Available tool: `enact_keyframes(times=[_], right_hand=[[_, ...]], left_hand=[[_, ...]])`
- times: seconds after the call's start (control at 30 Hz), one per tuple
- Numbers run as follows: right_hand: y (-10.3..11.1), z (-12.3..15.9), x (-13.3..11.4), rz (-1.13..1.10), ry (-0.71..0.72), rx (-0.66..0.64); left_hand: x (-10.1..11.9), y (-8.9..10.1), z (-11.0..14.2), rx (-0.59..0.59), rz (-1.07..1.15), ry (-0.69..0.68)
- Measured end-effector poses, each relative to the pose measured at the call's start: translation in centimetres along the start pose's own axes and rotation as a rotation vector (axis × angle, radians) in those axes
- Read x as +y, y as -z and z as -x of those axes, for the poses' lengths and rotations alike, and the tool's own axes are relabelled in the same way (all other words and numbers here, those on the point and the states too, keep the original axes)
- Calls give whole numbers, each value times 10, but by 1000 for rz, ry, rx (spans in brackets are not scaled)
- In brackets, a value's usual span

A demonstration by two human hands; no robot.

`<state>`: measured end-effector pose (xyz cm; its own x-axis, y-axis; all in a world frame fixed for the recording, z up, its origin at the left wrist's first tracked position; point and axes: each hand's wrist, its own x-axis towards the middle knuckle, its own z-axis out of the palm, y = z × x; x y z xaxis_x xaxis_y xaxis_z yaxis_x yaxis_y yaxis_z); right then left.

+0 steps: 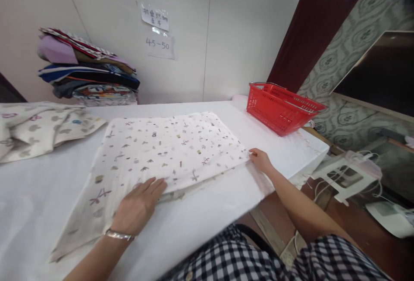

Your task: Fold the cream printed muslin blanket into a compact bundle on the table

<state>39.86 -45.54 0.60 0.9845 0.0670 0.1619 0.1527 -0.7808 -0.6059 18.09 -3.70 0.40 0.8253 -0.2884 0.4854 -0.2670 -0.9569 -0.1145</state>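
Note:
A white cloth [168, 143] with small printed motifs lies spread on the white table, its layers showing along the near edge. My left hand [139, 203], with a silver bracelet at the wrist, rests flat on the cloth's near left part, fingers stretched out. At the near right corner, my right hand [259, 159] pinches the cloth's edge between thumb and fingers. A second printed cloth [42, 128], cream with larger motifs, lies rumpled at the far left.
A red plastic basket [281, 108] stands at the table's right end. Folded fabrics [90, 72] are piled by the wall at the back left. White sewing equipment [349, 175] with cables sits below on the right. The white table [207, 225] ends close to my body.

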Motion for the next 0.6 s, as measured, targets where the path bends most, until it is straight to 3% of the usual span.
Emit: enact_keyframes(times=[0.17,0.4,0.6], right_hand=[[-1,7,-1,105,-30,-26],[5,5,-9,255,-124,-77],[5,-4,-12,294,-174,-154]], left_hand=[[-2,-10,19,-116,83,-57],[0,-5,19,-112,5,-104],[3,-6,16,-115,7,-16]])
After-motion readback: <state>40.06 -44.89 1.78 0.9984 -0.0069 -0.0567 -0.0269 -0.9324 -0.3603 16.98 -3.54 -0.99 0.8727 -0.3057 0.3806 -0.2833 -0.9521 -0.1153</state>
